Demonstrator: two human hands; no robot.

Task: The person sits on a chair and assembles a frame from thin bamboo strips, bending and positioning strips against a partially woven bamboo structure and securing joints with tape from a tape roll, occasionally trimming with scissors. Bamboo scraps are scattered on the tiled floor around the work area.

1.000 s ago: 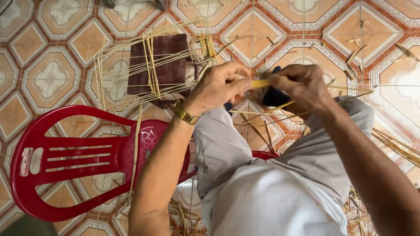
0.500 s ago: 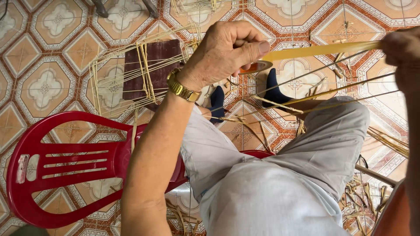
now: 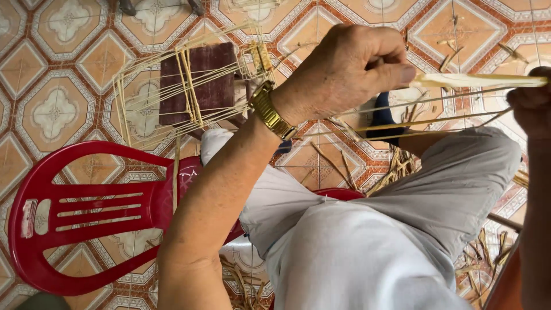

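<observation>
Seen from the head camera, the left hand (image 3: 350,72) is raised in front of the body, clenched into a loose fist with thumb and forefinger pinched on one end of a flat pale bamboo strip (image 3: 479,80). The strip is stretched level towards the right hand (image 3: 531,100), which is cut off by the frame edge; its fingers appear closed about the far end, though the hold itself cannot be made out fully. The left forearm is angled upward from the lap, the wrist bent slightly, and a gold wristwatch (image 3: 270,112) is worn on it. For the strip to be handled well, an even tension would best be kept between both hands, so that it is neither twisted nor kinked. Thinner slivers (image 3: 425,123) are seen running just below the strip. Beyond the knees, a half-woven frame of strips (image 3: 183,92) is laid on the tiled floor (image 3: 51,109), beside a red plastic chair (image 3: 86,206).
</observation>
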